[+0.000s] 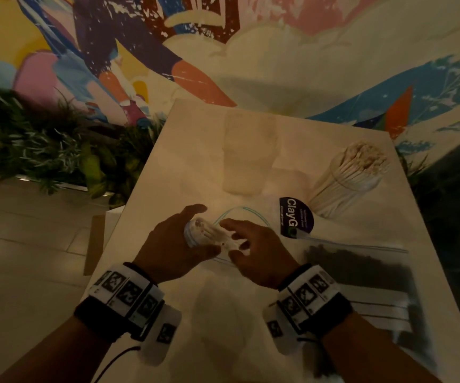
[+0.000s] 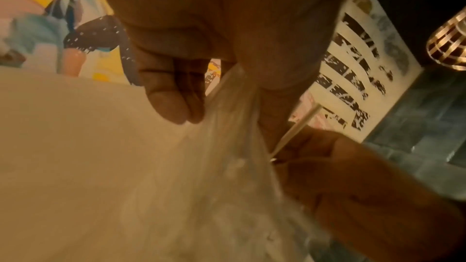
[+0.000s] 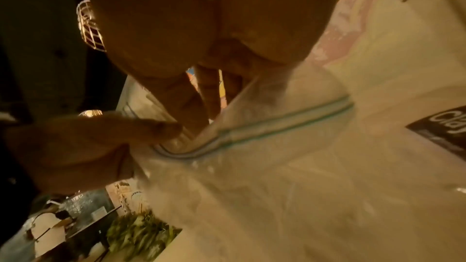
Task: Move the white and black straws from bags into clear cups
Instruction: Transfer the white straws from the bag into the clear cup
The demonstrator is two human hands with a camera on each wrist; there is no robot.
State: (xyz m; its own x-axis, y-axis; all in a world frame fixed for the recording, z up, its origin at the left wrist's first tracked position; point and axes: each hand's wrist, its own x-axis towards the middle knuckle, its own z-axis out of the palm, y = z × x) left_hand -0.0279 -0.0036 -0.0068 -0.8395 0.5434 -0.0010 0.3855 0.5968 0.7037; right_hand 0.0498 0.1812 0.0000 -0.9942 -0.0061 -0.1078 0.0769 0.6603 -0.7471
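A bundle of white straws (image 1: 212, 234) sits in a clear zip bag (image 1: 239, 214) low over the white table (image 1: 168, 167). My left hand (image 1: 198, 230) grips the bundle through the bag, fingers curled round it. My right hand (image 1: 231, 240) reaches into the bag's mouth and closes on the straws. In the right wrist view its fingers (image 3: 204, 95) pass the blue zip seal (image 3: 282, 125). An empty clear cup (image 1: 248, 158) stands behind my hands. A second clear cup (image 1: 353, 172), full of white straws, leans at the right. A bag of black straws (image 1: 361, 275) lies flat at the right.
A dark round ClayG label (image 1: 292, 217) lies between the bags and the full cup. Green plants (image 1: 43, 145) line the floor left of the table. A painted wall (image 1: 223, 51) rises just behind the table's far edge.
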